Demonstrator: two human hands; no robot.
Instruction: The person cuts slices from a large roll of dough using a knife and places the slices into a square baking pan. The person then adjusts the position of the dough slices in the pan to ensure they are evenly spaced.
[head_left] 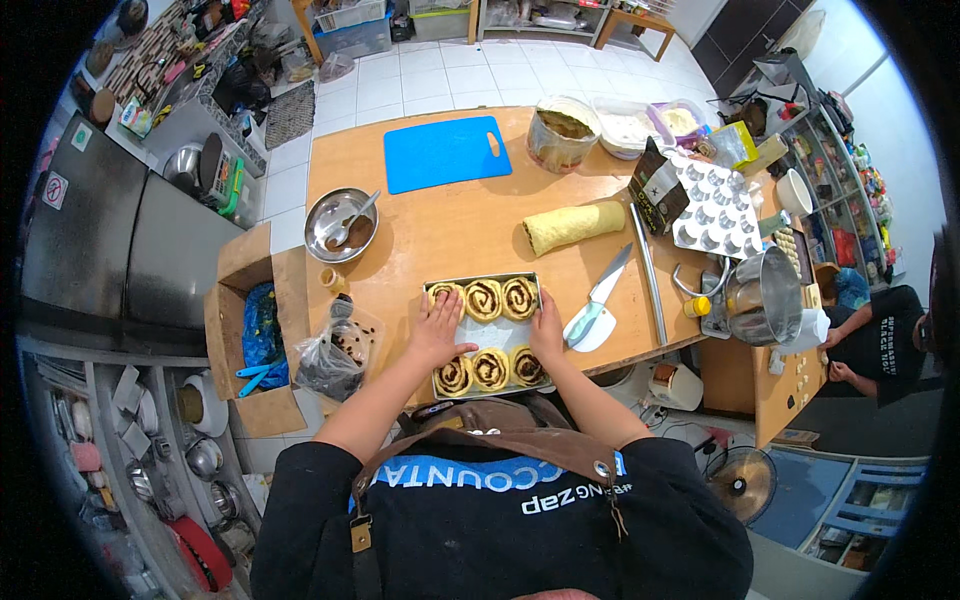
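Close to the table's near edge sits a rectangular metal baking tin [500, 334] with two rows of raw spiral dough rolls [484, 300]. Its middle strip shows bare metal. My left hand [437, 325] lies flat with fingers stretched over the far-left roll, hiding most of it. Against the tin's right side, my right hand [546, 328] grips the rim. A knife [608, 277] with a pale handle rests on a white scraper [592, 331] to the right. Beyond it lies an uncut rolled dough log [575, 227], beside a long metal rod [648, 275].
A steel bowl with a spoon [340, 226], a bag of dark bits [335, 365] and a blue cutting board [440, 155] are left and far. A bucket [562, 135], metal mould tray [715, 205] and mixer bowl [764, 295] stand right. Another person [880, 345] works at far right.
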